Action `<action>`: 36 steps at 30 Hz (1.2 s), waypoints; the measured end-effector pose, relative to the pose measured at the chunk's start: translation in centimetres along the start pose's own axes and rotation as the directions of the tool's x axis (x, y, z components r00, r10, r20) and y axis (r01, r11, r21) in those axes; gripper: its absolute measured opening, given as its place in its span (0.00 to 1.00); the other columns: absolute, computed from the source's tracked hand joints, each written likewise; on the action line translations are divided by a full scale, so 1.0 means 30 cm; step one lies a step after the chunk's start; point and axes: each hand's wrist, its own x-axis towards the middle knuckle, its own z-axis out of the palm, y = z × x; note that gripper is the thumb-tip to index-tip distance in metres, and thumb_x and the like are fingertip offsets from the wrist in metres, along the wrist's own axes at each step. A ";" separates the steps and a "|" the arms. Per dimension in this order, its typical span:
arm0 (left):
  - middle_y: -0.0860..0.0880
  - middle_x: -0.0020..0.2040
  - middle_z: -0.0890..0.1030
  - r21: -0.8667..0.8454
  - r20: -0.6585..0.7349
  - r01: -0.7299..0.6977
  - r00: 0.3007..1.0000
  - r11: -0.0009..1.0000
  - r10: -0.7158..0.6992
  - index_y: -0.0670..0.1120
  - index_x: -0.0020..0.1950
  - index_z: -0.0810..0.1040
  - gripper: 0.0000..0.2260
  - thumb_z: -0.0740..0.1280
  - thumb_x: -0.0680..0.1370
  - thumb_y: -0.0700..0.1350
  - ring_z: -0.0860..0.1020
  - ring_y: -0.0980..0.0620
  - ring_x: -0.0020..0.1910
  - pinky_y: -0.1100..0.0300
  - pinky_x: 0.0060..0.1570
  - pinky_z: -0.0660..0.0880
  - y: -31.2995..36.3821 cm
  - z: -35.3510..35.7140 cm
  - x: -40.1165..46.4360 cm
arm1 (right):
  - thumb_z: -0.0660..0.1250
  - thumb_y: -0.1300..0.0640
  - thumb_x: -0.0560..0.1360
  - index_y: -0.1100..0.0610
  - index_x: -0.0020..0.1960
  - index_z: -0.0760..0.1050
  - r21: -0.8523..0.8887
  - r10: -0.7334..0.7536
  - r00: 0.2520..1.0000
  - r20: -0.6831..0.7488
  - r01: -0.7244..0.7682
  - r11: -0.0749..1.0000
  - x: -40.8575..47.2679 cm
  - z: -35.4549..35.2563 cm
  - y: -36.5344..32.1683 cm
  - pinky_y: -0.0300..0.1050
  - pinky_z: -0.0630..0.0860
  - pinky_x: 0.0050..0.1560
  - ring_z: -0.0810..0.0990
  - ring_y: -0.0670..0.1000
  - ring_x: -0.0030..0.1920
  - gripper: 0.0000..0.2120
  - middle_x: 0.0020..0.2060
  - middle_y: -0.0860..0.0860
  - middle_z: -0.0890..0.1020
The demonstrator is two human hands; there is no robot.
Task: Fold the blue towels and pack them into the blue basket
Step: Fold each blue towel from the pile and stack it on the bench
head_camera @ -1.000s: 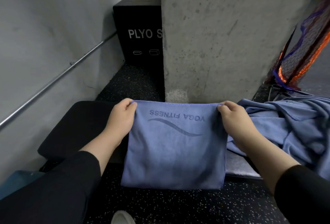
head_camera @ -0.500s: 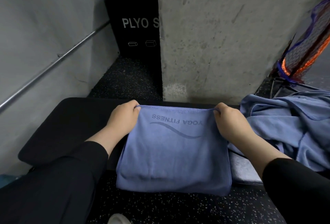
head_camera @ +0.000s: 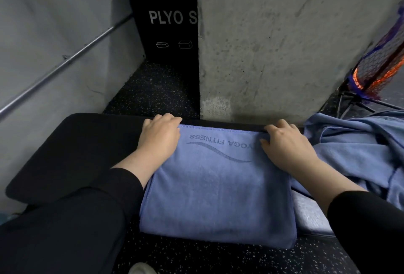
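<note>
The black padded bench (head_camera: pixel 72 149) now bears the folded blue towel (head_camera: pixel 216 195), lowered from mid-air a second ago. The unfolded towel pile (head_camera: pixel 358 149) waits at right. Left hand (head_camera: pixel 160 137) and right hand (head_camera: pixel 286 144) rest flat-fingered on its far corners, grip released; no basket shows.
</note>
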 end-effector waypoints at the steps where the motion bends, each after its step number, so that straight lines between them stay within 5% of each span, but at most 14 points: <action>1: 0.52 0.67 0.76 -0.010 0.005 -0.035 0.999 0.999 0.035 0.51 0.72 0.73 0.17 0.60 0.83 0.46 0.73 0.48 0.63 0.49 0.63 0.66 -0.010 0.007 -0.001 | 0.60 0.47 0.79 0.53 0.61 0.75 -0.046 -0.006 1.000 0.025 0.007 0.999 -0.001 -0.005 0.000 0.54 0.72 0.53 0.72 0.59 0.60 0.15 0.57 0.54 0.74; 9: 0.51 0.57 0.77 -0.011 0.073 -0.106 0.992 0.994 0.107 0.50 0.69 0.76 0.18 0.63 0.79 0.43 0.74 0.48 0.58 0.51 0.61 0.65 -0.020 -0.027 -0.011 | 0.63 0.50 0.76 0.53 0.57 0.76 -0.010 0.028 0.996 0.086 -0.027 1.000 -0.004 -0.037 0.001 0.51 0.63 0.48 0.76 0.58 0.59 0.12 0.55 0.52 0.79; 13: 0.53 0.49 0.76 -0.191 0.130 0.068 0.991 0.979 -0.043 0.50 0.51 0.81 0.06 0.65 0.78 0.45 0.75 0.50 0.51 0.53 0.55 0.69 -0.020 -0.096 -0.034 | 0.66 0.54 0.74 0.53 0.49 0.72 0.224 0.031 0.999 0.026 -0.035 0.974 -0.017 -0.082 -0.010 0.48 0.64 0.44 0.77 0.58 0.51 0.06 0.47 0.52 0.77; 16: 0.52 0.43 0.79 -0.568 0.118 0.227 0.974 0.791 -0.195 0.48 0.44 0.79 0.05 0.68 0.79 0.45 0.77 0.53 0.42 0.60 0.40 0.70 -0.035 -0.173 -0.071 | 0.69 0.56 0.75 0.52 0.39 0.68 0.479 0.066 0.997 0.027 -0.071 0.875 -0.041 -0.158 -0.010 0.43 0.63 0.33 0.72 0.51 0.35 0.11 0.34 0.49 0.75; 20: 0.47 0.40 0.82 -0.807 0.114 0.250 0.955 0.536 -0.274 0.47 0.45 0.81 0.07 0.67 0.81 0.46 0.76 0.55 0.39 0.57 0.42 0.71 -0.061 -0.285 -0.144 | 0.73 0.53 0.75 0.55 0.39 0.74 0.716 0.030 0.999 -0.034 0.003 0.698 -0.122 -0.277 0.003 0.35 0.65 0.29 0.70 0.46 0.31 0.11 0.30 0.48 0.75; 26: 0.57 0.34 0.80 -0.887 0.028 0.166 0.950 0.430 -0.310 0.47 0.45 0.81 0.07 0.66 0.82 0.43 0.76 0.61 0.35 0.58 0.41 0.72 -0.065 -0.501 -0.262 | 0.70 0.57 0.78 0.60 0.45 0.78 0.855 0.068 0.991 -0.112 0.061 0.515 -0.287 -0.479 0.006 0.46 0.77 0.41 0.78 0.47 0.38 0.06 0.38 0.53 0.84; 30: 0.51 0.38 0.82 -0.913 -0.049 0.084 0.949 0.399 -0.311 0.47 0.46 0.80 0.07 0.66 0.82 0.41 0.77 0.54 0.39 0.55 0.43 0.73 -0.049 -0.676 -0.303 | 0.68 0.58 0.79 0.62 0.47 0.77 0.795 0.065 0.966 -0.251 0.167 0.583 -0.386 -0.653 -0.004 0.33 0.75 0.32 0.79 0.40 0.33 0.07 0.40 0.54 0.84; 36: 0.46 0.39 0.82 -0.945 -0.127 -0.020 0.942 0.327 -0.310 0.45 0.44 0.78 0.08 0.66 0.82 0.39 0.79 0.49 0.40 0.52 0.46 0.77 -0.002 -0.945 -0.394 | 0.70 0.54 0.78 0.56 0.42 0.74 0.790 0.035 0.946 -0.321 0.248 0.560 -0.491 -0.866 0.009 0.61 0.81 0.51 0.80 0.51 0.41 0.09 0.37 0.55 0.83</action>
